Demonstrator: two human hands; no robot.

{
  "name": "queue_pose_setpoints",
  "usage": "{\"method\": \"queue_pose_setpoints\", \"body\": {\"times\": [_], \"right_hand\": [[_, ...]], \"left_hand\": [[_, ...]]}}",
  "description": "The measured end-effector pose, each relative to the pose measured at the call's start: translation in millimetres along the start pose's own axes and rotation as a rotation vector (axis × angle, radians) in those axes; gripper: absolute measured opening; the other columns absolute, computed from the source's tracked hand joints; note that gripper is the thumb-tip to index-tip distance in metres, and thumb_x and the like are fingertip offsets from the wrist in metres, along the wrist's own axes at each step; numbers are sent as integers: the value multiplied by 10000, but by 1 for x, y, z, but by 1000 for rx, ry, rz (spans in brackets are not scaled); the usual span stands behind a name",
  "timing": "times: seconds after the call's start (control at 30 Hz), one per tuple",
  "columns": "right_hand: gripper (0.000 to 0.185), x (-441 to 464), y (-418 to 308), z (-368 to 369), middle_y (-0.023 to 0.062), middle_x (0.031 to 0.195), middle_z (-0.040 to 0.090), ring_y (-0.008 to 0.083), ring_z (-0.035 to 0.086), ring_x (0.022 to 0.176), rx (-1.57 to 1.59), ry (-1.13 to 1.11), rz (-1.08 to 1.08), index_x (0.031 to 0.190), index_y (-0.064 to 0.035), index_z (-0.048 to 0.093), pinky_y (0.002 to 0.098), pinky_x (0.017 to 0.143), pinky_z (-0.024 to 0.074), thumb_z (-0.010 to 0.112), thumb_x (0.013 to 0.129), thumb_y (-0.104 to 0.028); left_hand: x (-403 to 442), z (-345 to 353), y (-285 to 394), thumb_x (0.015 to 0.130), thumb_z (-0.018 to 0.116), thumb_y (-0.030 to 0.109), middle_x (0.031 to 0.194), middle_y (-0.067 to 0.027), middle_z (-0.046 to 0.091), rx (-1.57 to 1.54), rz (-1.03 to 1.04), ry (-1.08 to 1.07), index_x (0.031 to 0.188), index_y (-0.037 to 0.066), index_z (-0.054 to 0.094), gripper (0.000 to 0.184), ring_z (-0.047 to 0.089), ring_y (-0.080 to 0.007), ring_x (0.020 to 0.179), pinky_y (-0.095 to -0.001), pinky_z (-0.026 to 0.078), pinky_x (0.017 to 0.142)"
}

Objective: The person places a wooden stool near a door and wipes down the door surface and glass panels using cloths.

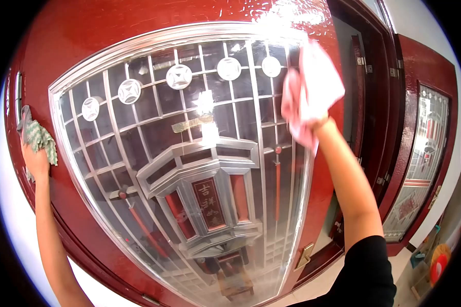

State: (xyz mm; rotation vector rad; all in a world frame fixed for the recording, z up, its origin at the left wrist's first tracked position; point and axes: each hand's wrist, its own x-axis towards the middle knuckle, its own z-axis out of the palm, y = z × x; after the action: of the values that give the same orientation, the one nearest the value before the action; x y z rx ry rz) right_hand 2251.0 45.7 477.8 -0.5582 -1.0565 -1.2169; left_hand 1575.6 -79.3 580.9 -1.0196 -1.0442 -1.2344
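Note:
A red door (pixel 184 15) with a large glass panel (pixel 153 123) fills most of the head view. My right hand (pixel 318 124) grips a pink cloth (pixel 317 82) against the panel's upper right corner and the frame there; the cloth hides most of the fingers. At the far left, my left hand (pixel 35 159) is closed on a green and white checked cloth (pixel 40 138) at the door's left edge. Silver bars and round ornaments (pixel 179 77) decorate the glass around a house-shaped metal centrepiece (pixel 205 194) with Chinese characters.
A gold door handle (pixel 305 256) sits at the lower right of the door. Beyond the dark red door frame (pixel 381 128), another red door (pixel 412 153) with a glass inset stands open. A round red and tan object (pixel 439 265) is at the far lower right.

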Motion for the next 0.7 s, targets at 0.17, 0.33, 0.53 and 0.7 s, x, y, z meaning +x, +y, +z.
{"method": "queue_pose_setpoints", "body": {"times": [0.17, 0.33, 0.53, 0.7], "right_hand": [[347, 56, -14, 41, 192, 1041, 616, 316, 596, 973, -194, -184, 177, 1043, -44, 592, 427, 801, 493, 534, 908, -359], [236, 39, -132, 12, 107, 919, 658, 228, 634, 848, 660, -533, 391, 919, -71, 634, 362, 686, 527, 581, 882, -298], [387, 26, -176, -14, 142, 1107, 639, 247, 631, 992, 1089, -1286, 190, 1190, -54, 584, 340, 866, 536, 603, 804, -71], [458, 29, -87, -11, 218, 1315, 552, 378, 603, 1079, 477, -913, 481, 1300, 14, 513, 400, 959, 497, 482, 850, -63]], "left_hand": [[-4, 6, -16, 872, 459, 116, 1399, -227, 490, 56, 29, 31, 1357, -31, 485, 507, 427, -399, 1310, -410, 313, 1106], [1, 2, -3, 900, 460, 154, 1393, -225, 493, 66, 43, 15, 1363, -18, 480, 494, 433, -403, 1301, -410, 324, 1097], [0, -3, -5, 903, 464, 152, 1356, -204, 524, -19, 61, -28, 1338, 1, 510, 462, 461, -405, 1264, -420, 347, 1070], [-1, -1, -18, 862, 494, 139, 1364, -202, 519, 73, 126, -37, 1286, -15, 547, 455, 458, -406, 1263, -418, 361, 1057]]}}
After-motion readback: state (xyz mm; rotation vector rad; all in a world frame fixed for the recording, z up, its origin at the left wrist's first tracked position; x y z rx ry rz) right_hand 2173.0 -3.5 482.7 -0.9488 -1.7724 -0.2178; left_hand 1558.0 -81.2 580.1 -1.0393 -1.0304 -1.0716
